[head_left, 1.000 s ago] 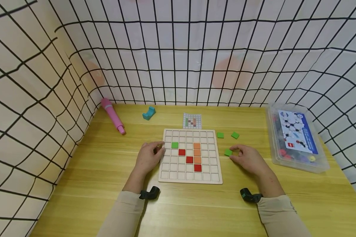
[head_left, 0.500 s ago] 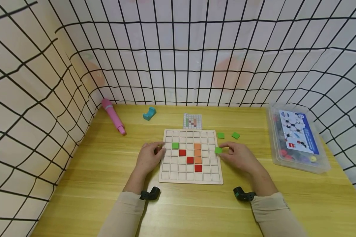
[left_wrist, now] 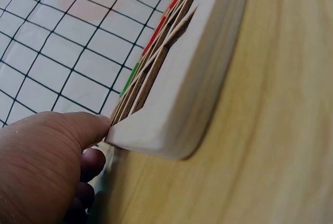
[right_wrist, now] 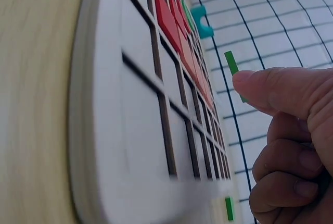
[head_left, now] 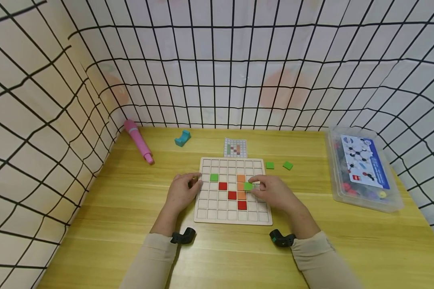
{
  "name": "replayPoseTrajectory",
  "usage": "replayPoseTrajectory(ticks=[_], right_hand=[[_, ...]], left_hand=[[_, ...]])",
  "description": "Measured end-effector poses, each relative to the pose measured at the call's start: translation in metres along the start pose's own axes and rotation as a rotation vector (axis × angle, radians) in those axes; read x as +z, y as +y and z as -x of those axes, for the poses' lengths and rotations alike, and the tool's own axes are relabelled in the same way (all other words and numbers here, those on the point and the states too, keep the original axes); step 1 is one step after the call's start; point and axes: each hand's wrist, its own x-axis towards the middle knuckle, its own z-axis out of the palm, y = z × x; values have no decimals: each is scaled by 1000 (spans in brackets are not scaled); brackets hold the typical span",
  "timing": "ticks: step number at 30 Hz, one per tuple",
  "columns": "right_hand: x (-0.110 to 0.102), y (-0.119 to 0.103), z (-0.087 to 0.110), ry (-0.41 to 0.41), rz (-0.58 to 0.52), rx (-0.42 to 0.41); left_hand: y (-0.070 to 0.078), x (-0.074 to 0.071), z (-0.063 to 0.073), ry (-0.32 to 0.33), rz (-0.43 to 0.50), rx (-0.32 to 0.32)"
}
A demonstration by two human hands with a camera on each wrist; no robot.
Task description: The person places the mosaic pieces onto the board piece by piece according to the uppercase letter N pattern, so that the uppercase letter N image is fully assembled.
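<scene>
A wooden grid board (head_left: 210, 216) lies on the table, with one green tile (head_left: 214, 177), three red tiles (head_left: 222, 186) and three orange tiles (head_left: 241, 178) in its cells. My right hand (head_left: 275, 192) pinches another green tile (head_left: 248, 186) between thumb and forefinger over the board, overlapping the orange column in the head view. From the right wrist, this tile shows edge-on above the grid, the other fingers curled. My left hand (head_left: 181, 192) holds the board's left edge with thumb and forefinger tips; its thumb (left_wrist: 88, 128) is at the rim in the left wrist view.
Two loose green tiles (head_left: 270, 165) lie right of the board. A small printed pattern card (head_left: 235, 147) is behind it. Further out are a pink cylindrical thing (head_left: 139, 142), a blue curved block (head_left: 182, 138) and a clear plastic box (head_left: 363, 168). Black netting (head_left: 231, 60) surrounds the table.
My right hand has carried the green tile leftward from the table beside the board to above the grid. The left hand has stayed at the board's left edge.
</scene>
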Motion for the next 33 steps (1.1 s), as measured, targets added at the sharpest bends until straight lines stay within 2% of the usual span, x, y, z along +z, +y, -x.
replayPoseTrajectory(ticks=[7, 13, 21, 28, 33], right_hand=[[13, -14, -5, -21, -4, -23], [23, -22, -11, -27, -3, -74], [39, -39, -18, -29, -1, -62], [49, -50, -24, -16, 46, -97], [57, -57, -29, -5, 112, -116]], left_hand=[[1, 0, 0, -9, -2, -11], [0, 1, 0, -11, -2, -17], [1, 0, 0, -14, 5, -13], [2, -1, 1, 0, -1, 19], [3, -1, 1, -2, 4, 15]])
